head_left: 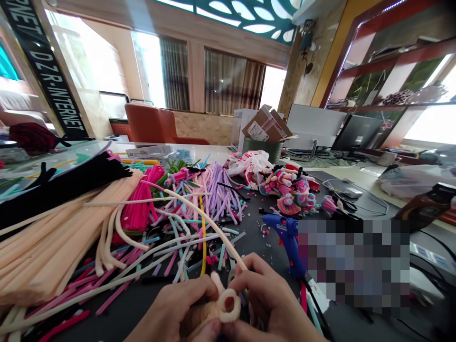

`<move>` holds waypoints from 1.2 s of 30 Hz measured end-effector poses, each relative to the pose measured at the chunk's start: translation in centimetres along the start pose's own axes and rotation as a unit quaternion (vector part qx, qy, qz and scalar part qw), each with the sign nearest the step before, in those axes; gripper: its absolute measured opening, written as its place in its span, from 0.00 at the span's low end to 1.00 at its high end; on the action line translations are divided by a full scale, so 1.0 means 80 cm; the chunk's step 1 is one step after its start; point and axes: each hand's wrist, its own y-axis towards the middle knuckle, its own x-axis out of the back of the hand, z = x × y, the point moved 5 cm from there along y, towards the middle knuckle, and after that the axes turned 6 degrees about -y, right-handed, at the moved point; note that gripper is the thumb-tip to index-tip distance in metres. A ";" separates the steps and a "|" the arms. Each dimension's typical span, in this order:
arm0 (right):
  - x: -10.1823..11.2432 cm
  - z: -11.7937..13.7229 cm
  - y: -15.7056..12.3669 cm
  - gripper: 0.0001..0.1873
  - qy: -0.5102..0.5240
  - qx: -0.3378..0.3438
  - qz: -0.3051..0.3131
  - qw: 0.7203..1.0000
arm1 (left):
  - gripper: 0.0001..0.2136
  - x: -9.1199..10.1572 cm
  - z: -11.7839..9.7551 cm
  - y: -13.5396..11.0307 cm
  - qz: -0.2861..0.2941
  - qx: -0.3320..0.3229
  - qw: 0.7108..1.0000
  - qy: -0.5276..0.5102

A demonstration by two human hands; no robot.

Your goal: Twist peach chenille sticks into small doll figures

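Note:
My left hand and my right hand meet at the bottom middle, both closed on one peach pipe cleaner. Its near end is wound into a small ring pinched between the fingers of both hands. The long free tail arcs up and left over the pile. A thick bundle of peach pipe cleaners lies at the left, with black ones behind it and pink ones beside it.
A blue glue gun stands just right of my hands. Purple stems and loose cut pieces cover the dark table. Small finished dolls lie further back, near a cardboard box, a laptop and cables.

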 end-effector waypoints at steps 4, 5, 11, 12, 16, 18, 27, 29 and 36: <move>0.000 0.001 0.001 0.05 0.010 -0.002 -0.002 1.000 | 0.08 0.000 -0.001 0.000 0.000 0.000 1.000 -0.002; -0.001 0.001 0.001 0.05 0.010 -0.003 -0.001 1.000 | 0.08 0.000 -0.002 0.000 -0.001 -0.002 1.000 -0.004; -0.001 0.002 -0.001 0.05 -0.001 0.000 0.001 1.000 | 0.08 0.001 -0.002 0.001 -0.004 -0.005 1.000 -0.008; -0.002 0.002 -0.001 0.05 -0.003 0.000 0.001 1.000 | 0.07 0.001 -0.002 0.001 -0.004 -0.004 1.000 -0.009; -0.002 0.000 -0.002 0.06 -0.011 -0.005 0.000 1.000 | 0.06 0.001 -0.005 0.003 -0.005 -0.008 1.000 -0.012; -0.002 -0.001 -0.002 0.06 -0.015 -0.008 0.002 1.000 | 0.06 0.002 -0.007 0.003 -0.007 -0.007 1.000 -0.014; -0.003 -0.001 -0.003 0.06 -0.016 -0.014 0.004 1.000 | 0.06 0.003 -0.008 0.002 -0.015 -0.003 1.000 -0.006; -0.003 -0.002 -0.004 0.06 -0.016 -0.013 0.002 1.000 | 0.06 0.003 -0.008 0.002 -0.013 -0.008 1.000 -0.007; -0.002 -0.002 -0.003 0.06 -0.004 -0.004 -0.001 1.000 | 0.05 0.003 -0.008 0.002 -0.011 0.004 1.000 0.000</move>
